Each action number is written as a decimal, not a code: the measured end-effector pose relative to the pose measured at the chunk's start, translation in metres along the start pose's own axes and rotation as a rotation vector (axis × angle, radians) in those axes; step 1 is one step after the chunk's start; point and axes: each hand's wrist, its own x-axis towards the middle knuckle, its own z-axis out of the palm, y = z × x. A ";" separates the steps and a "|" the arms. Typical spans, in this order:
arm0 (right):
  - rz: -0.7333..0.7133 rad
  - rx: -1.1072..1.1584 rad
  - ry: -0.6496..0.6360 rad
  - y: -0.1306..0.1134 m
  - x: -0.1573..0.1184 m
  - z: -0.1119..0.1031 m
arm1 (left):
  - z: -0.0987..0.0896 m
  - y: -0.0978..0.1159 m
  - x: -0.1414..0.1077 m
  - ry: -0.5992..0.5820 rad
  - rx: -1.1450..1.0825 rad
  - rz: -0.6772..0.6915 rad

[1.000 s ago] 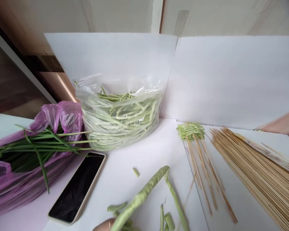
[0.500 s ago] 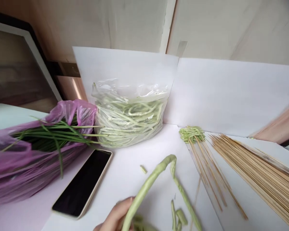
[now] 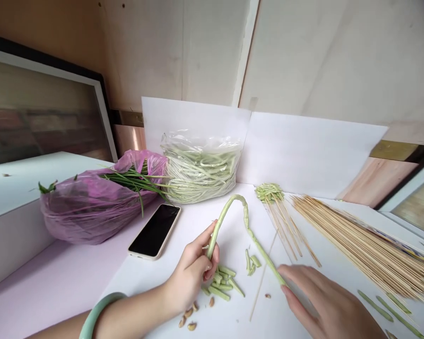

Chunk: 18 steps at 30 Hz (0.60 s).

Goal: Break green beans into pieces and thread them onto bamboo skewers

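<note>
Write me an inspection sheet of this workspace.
Surface: white tabletop, small brown bits scattered near the front.
Job's things: long bean, bent over in an arch; cut bean pieces in loose piles; skewered pieces at the back; loose skewers on the right; clear bag of beans.
Clutter: phone, pink bag of greens.
Hands: left hand grips the bean; right hand holds its other end.
Cables: nothing seen.
Surroundings: upright white boards, wall behind.

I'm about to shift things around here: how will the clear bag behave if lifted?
The clear bag will probably sag and change shape, its film being thin and wrinkled. It may feel fairly heavy, being packed with long beans. Its thin film might stretch or tear.
</note>
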 end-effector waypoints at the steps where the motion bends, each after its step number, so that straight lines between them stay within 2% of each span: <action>1: 0.044 0.099 -0.040 -0.007 0.011 -0.001 | -0.001 0.000 0.000 -0.022 0.028 0.010; 5: 0.463 0.594 -0.284 -0.036 0.050 0.013 | -0.006 -0.001 -0.002 -0.138 0.339 0.169; 7: 0.613 0.950 -0.342 -0.048 0.061 0.027 | -0.006 0.000 -0.004 -0.214 0.512 0.256; 9: 0.633 1.201 -0.334 -0.055 0.064 0.040 | -0.005 0.002 -0.007 -0.283 0.627 0.310; 12: 0.591 1.326 -0.275 -0.057 0.060 0.047 | -0.001 0.005 -0.011 -0.347 0.709 0.351; 15: 0.644 1.389 -0.113 -0.053 0.054 0.043 | 0.002 0.007 -0.013 -0.308 0.738 0.363; 18: 0.817 1.327 -0.018 -0.048 0.052 0.037 | 0.004 0.011 -0.010 -0.213 0.795 0.293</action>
